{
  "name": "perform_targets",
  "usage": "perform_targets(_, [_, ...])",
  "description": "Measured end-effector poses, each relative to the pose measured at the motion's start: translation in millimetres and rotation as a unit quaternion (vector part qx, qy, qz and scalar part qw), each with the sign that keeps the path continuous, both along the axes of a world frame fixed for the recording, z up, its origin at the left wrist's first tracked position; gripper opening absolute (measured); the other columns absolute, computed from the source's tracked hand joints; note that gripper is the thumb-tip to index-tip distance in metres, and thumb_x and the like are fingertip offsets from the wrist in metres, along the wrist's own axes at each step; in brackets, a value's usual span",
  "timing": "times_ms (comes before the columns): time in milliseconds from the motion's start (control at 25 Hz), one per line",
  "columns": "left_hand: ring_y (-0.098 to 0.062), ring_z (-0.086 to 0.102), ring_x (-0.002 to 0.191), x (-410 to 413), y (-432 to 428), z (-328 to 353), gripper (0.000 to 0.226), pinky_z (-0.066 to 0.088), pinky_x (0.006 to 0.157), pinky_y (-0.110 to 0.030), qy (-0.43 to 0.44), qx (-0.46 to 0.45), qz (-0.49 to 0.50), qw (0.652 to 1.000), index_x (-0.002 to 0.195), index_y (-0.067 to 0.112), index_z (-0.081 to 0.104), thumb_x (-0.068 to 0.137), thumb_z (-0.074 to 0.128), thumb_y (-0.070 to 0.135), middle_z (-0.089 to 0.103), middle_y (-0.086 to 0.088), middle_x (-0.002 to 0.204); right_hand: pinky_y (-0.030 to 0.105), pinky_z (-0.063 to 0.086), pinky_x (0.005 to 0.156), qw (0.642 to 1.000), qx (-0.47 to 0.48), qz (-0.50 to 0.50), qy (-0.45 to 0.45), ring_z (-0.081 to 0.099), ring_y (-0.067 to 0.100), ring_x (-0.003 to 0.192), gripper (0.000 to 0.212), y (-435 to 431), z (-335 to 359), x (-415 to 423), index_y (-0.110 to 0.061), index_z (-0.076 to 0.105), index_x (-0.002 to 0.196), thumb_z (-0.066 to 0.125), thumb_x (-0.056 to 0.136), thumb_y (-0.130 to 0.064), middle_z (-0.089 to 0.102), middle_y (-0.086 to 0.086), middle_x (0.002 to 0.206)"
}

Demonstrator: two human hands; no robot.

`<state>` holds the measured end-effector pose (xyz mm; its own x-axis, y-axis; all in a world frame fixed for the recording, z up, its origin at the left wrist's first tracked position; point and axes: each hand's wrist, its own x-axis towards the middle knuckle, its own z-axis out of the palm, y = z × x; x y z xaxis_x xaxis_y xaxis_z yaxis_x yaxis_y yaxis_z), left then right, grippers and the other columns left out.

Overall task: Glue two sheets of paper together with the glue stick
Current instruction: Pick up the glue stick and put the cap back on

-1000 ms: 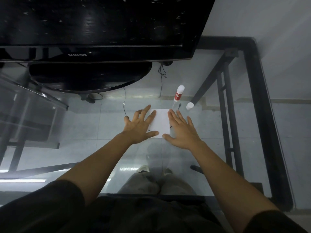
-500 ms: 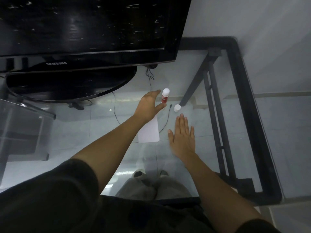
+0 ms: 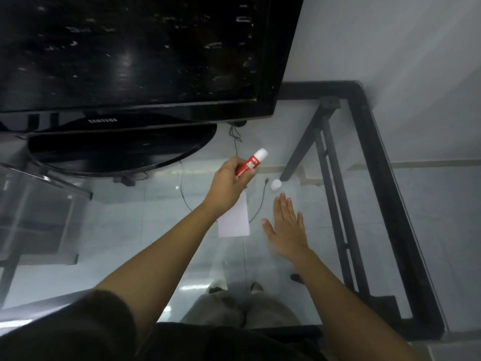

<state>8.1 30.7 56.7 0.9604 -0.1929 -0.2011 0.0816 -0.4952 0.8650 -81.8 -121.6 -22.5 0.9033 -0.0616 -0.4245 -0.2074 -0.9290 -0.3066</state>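
The left hand point(image 3: 227, 182) now has its fingers wrapped round the red glue stick point(image 3: 250, 164), which a moment ago stood on the glass table point(image 3: 338, 204) and is lifted clear, white end tilted toward the far edge. Its cap point(image 3: 276, 184) apparently sits apart, so recapping seems next. The right hand point(image 3: 285, 225) has slid off the paper point(image 3: 234, 220) and lies flat, fingers spread, holding nothing. The sheets lie mid-table; the right edge has open room.

The scene is dim and cool-toned, with soft motion blur on both hands point(image 3: 229, 183). Pale glare streaks the glass table point(image 3: 325, 282) below the wrists, the wide lens bends the black frame beyond the right hand point(image 3: 285, 225), and speckled reflections smear the television screen point(image 3: 130, 48) above.
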Motion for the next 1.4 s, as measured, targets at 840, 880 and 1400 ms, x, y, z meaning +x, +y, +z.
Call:
perform_targets(840, [0.001, 0.060, 0.071, -63, 43, 83, 0.023, 0.048, 0.063, -0.013, -0.083, -0.213, 0.048, 0.972, 0.097, 0.032, 0.048, 0.082, 0.063, 0.042, 0.060, 0.015, 0.084, 0.002, 0.043, 0.056, 0.781, 0.537, -0.258, -0.187, 0.060, -0.007, 0.067, 0.018, 52, 186, 38, -0.028, 0.072, 0.070, 0.068, 0.075, -0.046, 0.068, -0.010, 0.069])
perform_targets(880, [0.000, 0.059, 0.070, -65, 43, 84, 0.023, 0.048, 0.062, -0.014, -0.105, -0.210, 0.052, 0.970, 0.093, 0.031, 0.050, 0.081, 0.063, 0.046, 0.063, 0.015, 0.079, 0.001, 0.042, 0.055, 0.778, 0.542, -0.257, -0.187, 0.060, -0.008, 0.067, 0.019, 53, 188, 37, -0.028, 0.072, 0.071, 0.068, 0.076, -0.045, 0.068, -0.011, 0.068])
perform_targets(1400, [-0.005, 0.062, 0.060, -66, 41, 100, 0.023, 0.049, 0.056, -0.015, -0.066, -0.172, 0.039, 0.982, 0.093, 0.023, 0.051, 0.086, 0.053, 0.044, 0.066, 0.004, 0.070, -0.001, 0.039, 0.050, 0.784, 0.546, -0.225, -0.192, 0.057, -0.017, 0.070, 0.014, 50, 200, 33, -0.029, 0.068, 0.081, 0.062, 0.081, -0.042, 0.066, -0.024, 0.063])
